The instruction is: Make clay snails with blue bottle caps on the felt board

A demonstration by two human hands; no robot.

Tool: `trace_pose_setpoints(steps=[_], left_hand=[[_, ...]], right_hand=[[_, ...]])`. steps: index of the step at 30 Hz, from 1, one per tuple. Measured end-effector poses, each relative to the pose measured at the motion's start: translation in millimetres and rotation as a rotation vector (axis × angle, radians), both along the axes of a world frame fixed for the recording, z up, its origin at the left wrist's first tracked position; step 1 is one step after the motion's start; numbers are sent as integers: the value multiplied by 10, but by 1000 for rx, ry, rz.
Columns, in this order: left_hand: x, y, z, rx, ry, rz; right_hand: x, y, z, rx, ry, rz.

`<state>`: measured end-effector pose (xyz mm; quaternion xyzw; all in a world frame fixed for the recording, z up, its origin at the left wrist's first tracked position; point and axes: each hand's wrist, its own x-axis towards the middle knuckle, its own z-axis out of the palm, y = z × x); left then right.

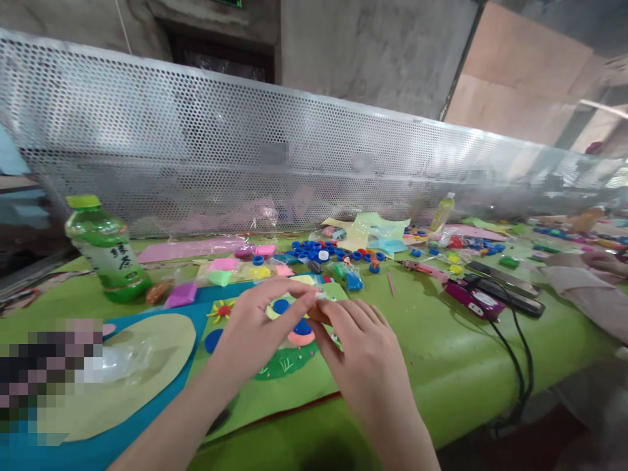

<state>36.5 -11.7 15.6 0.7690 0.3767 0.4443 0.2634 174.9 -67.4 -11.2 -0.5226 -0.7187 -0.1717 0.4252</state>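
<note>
My left hand (265, 327) and my right hand (366, 337) meet at the fingertips above a green craft sheet (314, 383). Between them is a tiny whitish piece (321, 296), too small to name, and both hands are closed in a pinch around it. On the sheet below, partly hidden by my hands, are blue bottle caps (214, 340), a yellow flower with a red centre (222, 311) and a dark green patch (284, 364) with white grass-like strokes.
A green tea bottle (110, 255) stands at left. Nearby lies a cream oval sheet (167, 356) with clear plastic on it. Blue caps (318, 250) are heaped behind my hands. A purple power bank (473, 301) with black cables lies right, near another person's sleeve (586, 294). Perforated metal (294, 150) borders the table.
</note>
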Motion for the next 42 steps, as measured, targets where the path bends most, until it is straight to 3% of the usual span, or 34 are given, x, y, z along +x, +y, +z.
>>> trace_pose_setpoints(steps=[3, 7, 13, 18, 26, 30, 34, 36, 39, 42], left_hand=[[-6, 30, -19, -6, 2, -58], [-8, 22, -17, -35, 0, -31], [20, -24, 14, 138, 83, -41], [19, -25, -3, -44, 121, 36], [4, 28, -1, -198, 231, -150], [-52, 68, 32, -247, 123, -120], [-174, 115, 124, -218, 8, 12], [-245, 145, 166, -192, -74, 64], [-343, 202, 198, -159, -192, 118], [-423, 262, 198, -131, -236, 172]], right_hand=[[10, -13, -7, -32, 6, 15], [14, -28, -14, -43, 37, 32], [17, -28, -30, -64, 32, 28], [42, -18, -53, -56, 3, 11], [98, 48, -121, -86, -59, 6], [225, 111, -125, -92, -111, 2], [607, 351, 61, -311, -49, -223], [802, 567, 193, -453, -37, -266], [944, 931, 308, -607, -60, -140], [908, 1193, 241, -745, -129, 12]])
